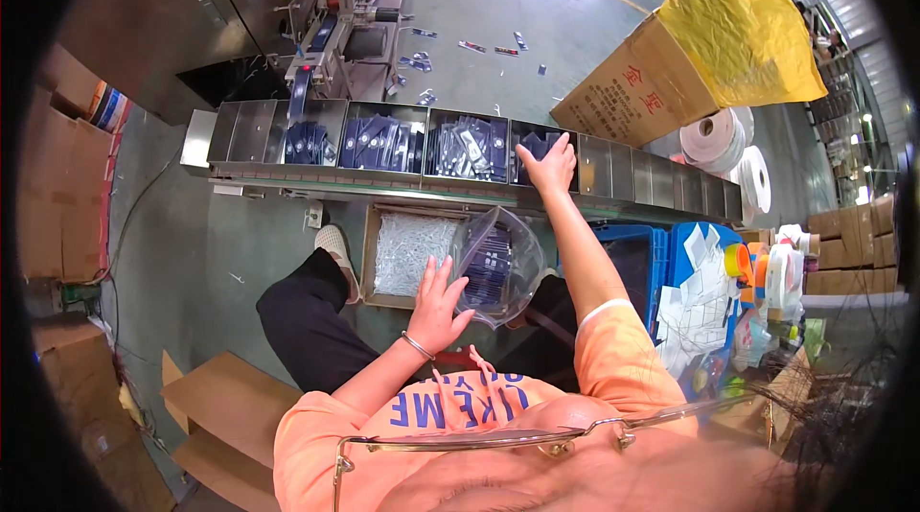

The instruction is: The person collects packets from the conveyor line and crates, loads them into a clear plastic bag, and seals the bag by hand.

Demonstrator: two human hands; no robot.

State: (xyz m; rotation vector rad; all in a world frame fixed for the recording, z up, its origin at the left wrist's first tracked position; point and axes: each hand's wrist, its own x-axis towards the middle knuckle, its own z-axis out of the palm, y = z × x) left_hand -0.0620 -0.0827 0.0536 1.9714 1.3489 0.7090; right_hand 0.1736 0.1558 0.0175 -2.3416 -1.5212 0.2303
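My left hand (438, 311) has its fingers spread beside the left edge of a clear plastic bag (526, 287); whether it touches the film I cannot tell. Inside the bag stands a stack of dark blue packets (487, 267). Farther forward, my right hand (552, 167) reaches into a compartment of the metal conveyor (383, 184). Its thumb and fingers span a few dark blue packets (538, 144) there. Compartments to the left hold more packets (381, 140), some showing silvery clear sides (468, 150).
An open carton (407, 253) of white shredded-looking pieces sits left of the bag. A blue crate (623, 258) and white paper sheets (695, 291) lie to the right. Beyond the conveyor stand a machine (331, 42), a large carton (637, 81) with yellow lining, and white rolls (709, 136).
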